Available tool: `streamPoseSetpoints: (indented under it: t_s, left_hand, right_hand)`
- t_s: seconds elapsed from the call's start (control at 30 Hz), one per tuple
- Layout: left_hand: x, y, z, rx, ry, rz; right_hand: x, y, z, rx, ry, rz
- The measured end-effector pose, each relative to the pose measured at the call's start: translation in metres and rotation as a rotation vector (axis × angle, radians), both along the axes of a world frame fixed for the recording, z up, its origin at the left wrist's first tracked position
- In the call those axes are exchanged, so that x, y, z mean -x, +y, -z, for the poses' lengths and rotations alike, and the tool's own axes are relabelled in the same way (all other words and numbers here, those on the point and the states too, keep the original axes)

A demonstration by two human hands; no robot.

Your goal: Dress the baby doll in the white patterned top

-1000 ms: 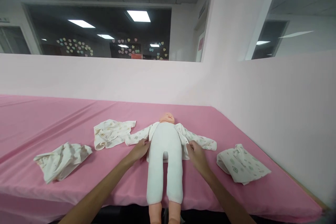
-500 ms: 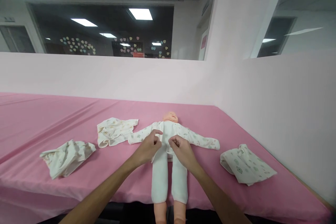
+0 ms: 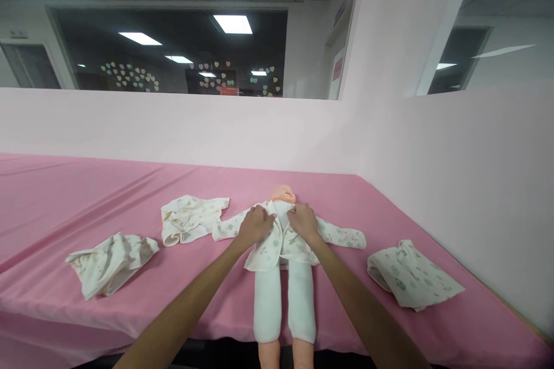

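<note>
A baby doll [image 3: 283,193] lies on its back, head away from me, its bare lower legs reaching past the near table edge. It wears a white patterned baby jacket [image 3: 265,252], the front panels drawn toward the middle and a strip of white showing between them at the chest. My left hand [image 3: 257,225] is closed on the jacket's left front edge at the chest. Opposite it, my right hand [image 3: 303,221] pinches the right front edge. Both sleeves stretch out sideways. White padded cloth [image 3: 267,302] covers the doll's upper legs.
A patterned baby garment [image 3: 190,218] lies beside the left sleeve. Nearer on the left is a crumpled white garment [image 3: 113,265]; a folded patterned one [image 3: 413,274] lies at right. The pink sheet [image 3: 130,196] covers the table, which meets a white wall [image 3: 216,132].
Both hands have moved up to the chest and taken hold of the jacket's front edges. The front panels, formerly spread apart, now lie over the doll's torso.
</note>
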State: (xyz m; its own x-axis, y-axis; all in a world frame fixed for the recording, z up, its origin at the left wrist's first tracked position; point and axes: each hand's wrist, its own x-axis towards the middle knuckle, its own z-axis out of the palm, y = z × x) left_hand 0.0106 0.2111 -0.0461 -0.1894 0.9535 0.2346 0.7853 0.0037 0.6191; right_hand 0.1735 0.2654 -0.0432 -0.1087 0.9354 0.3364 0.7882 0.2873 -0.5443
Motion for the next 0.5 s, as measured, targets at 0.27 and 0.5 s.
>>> streamPoseSetpoints:
  t_s: [0.27, 0.5]
  left_hand:
    - [-0.012, 0.039, 0.004, -0.080, 0.151, -0.047]
    - [-0.023, 0.046, -0.006, 0.004, -0.020, 0.022]
  right_hand:
    - [0.004, 0.015, 0.006, 0.000, 0.505, -0.044]
    - [0.021, 0.025, 0.008, -0.017, 0.743, -0.233]
